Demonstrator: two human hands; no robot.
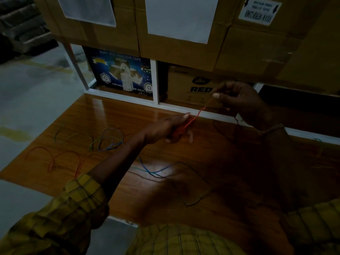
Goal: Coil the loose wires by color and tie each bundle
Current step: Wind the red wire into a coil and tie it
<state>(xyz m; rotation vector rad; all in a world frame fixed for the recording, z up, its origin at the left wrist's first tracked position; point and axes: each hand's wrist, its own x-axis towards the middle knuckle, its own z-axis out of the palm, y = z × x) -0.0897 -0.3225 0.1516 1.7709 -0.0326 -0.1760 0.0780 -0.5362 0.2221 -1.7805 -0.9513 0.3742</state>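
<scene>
My left hand (171,128) grips a small coil of red wire (181,130) above the wooden table (117,115). From that coil a red strand (200,112) runs up and right to my right hand (237,99), which pinches its end between thumb and fingers. Loose wires lie on the table: a green and purple tangle (108,139) at the left, an orange-red wire (60,159) nearer the left edge, and blue, green and dark strands (154,171) in a bright patch in the middle. The right side of the table is dark.
Cardboard boxes (184,43) are stacked at the back over white shelf openings. One opening holds a blue tape carton (121,72), another a brown box (191,87). The table's left edge borders a grey floor (27,85).
</scene>
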